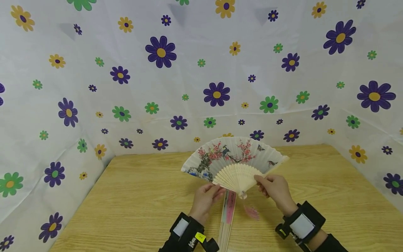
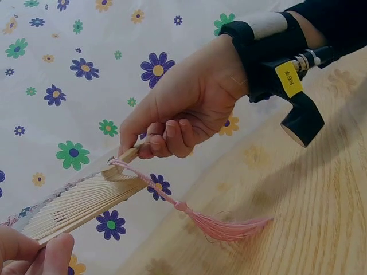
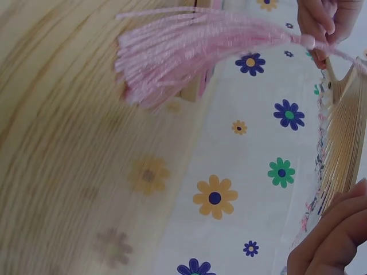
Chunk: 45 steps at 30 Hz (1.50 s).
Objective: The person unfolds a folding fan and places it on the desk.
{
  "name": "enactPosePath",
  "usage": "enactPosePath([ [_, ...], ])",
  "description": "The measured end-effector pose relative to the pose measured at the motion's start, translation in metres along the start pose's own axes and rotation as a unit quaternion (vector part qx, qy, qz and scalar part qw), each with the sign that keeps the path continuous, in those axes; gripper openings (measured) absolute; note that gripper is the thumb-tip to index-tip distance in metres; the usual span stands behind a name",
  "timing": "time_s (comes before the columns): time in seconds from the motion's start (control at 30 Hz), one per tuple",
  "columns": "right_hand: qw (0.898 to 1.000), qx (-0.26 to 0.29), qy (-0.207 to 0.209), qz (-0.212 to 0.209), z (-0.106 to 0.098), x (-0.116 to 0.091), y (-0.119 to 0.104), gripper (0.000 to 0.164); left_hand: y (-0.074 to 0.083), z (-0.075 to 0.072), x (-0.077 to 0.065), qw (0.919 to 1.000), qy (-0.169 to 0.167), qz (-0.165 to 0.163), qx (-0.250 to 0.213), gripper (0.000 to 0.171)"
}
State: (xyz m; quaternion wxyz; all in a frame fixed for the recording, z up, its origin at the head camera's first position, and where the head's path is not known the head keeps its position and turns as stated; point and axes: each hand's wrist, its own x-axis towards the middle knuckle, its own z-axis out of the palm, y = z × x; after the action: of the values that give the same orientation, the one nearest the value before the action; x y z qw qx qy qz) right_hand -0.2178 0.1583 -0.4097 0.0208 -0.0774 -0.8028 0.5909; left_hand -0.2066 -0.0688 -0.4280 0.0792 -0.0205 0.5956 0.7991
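While the left hand (image 1: 205, 200) and right hand (image 1: 277, 189) pinch its outer sticks (image 1: 277, 166), the spread fan (image 1: 234, 159) points its pivot (image 1: 242, 194) near, its long axis running left to right. It seems held above the table (image 1: 132, 196).

My white half-round folding fan (image 1: 234, 152) bears a pattern of pink blossoms and dark branches, its slim wooden ribs (image 1: 236, 176) cream, its stringy tassel (image 2: 229, 227) pink; I wear black wrist straps (image 1: 314, 217) patched white; the wooden tabletop (image 1: 141, 203) is grained yellow-brown, the white backdrop sheet (image 1: 189, 73) flowered purple, yellow and green
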Motion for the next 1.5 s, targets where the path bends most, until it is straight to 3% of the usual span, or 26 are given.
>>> enactPosePath([
  [0.23, 0.998, 0.04, -0.029, 0.037, -0.004, 0.003, 0.006, 0.035, -0.003, 0.004, 0.003, 0.9993, 0.026, -0.002, -0.027, 0.014],
  [0.77, 0.988, 0.121, -0.059, 0.077, -0.015, 0.009, 0.007, 0.038, -0.01, 0.015, 0.014, 0.9971, 0.041, -0.004, -0.064, 0.013],
  [1.0, 0.982, 0.16, -0.053, 0.086, -0.023, 0.01, 0.008, 0.04, -0.015, 0.026, 0.023, 0.9944, 0.048, -0.007, -0.094, 0.018],
  [1.13, 0.98, 0.161, -0.068, 0.093, -0.035, 0.015, 0.014, 0.039, -0.022, 0.037, 0.032, 0.9912, 0.048, -0.028, -0.12, 0.018],
  [1.27, 0.98, 0.152, -0.079, 0.102, -0.057, 0.028, 0.02, 0.039, -0.03, 0.06, 0.052, 0.9875, 0.064, -0.053, -0.134, 0.018],
  [1.37, 0.976, 0.164, -0.085, 0.114, -0.074, 0.043, 0.026, 0.039, -0.049, 0.075, 0.083, 0.9851, 0.078, -0.068, -0.137, 0.023],
  [1.5, 0.964, 0.205, -0.103, 0.135, -0.088, 0.062, 0.04, 0.042, -0.107, 0.079, 0.145, 0.976, 0.083, -0.099, -0.175, 0.016],
])
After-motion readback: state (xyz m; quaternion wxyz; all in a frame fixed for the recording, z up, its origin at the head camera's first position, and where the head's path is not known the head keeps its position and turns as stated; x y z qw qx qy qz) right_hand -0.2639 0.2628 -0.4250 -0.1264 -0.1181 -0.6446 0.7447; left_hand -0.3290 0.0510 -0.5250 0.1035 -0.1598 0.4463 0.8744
